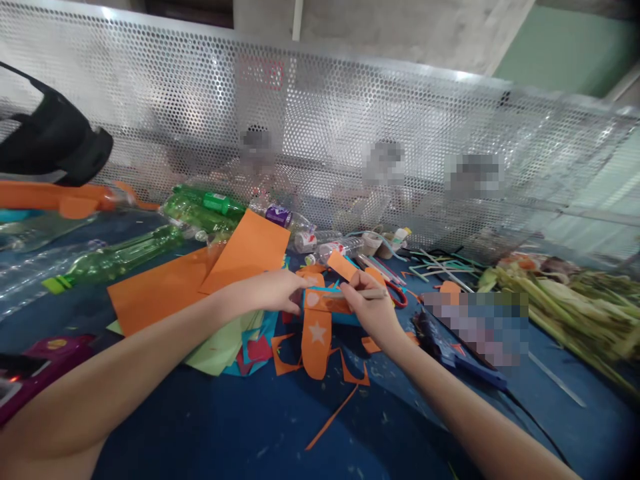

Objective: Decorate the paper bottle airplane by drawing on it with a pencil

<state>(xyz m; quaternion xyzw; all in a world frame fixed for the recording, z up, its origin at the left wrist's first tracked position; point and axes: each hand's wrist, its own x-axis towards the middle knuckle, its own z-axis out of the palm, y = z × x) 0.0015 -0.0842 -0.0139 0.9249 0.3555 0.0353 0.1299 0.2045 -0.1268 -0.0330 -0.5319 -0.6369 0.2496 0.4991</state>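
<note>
Head view: two hands work at one orange model (324, 305), which lies on the blue table (210, 427) between them; one white star (317, 332) is on its near part. The left hand (286, 292) has its thumb apart from its fingers, and its fingertips touch the model's left edge; whether they grip it, I cannot tell. The right hand (371, 308) has its fingers clamped on one pen (375, 293), just over the model's right part; where the tip is, I cannot see well.

Two large orange sheets (250, 250) lie at the left, one overlapping the other; one thin orange strip (331, 419) lies in front. As containers, there are at least three green bottles (125, 257), lying down, and two small cups (371, 241); what is in the cups, it is too small to tell.
</note>
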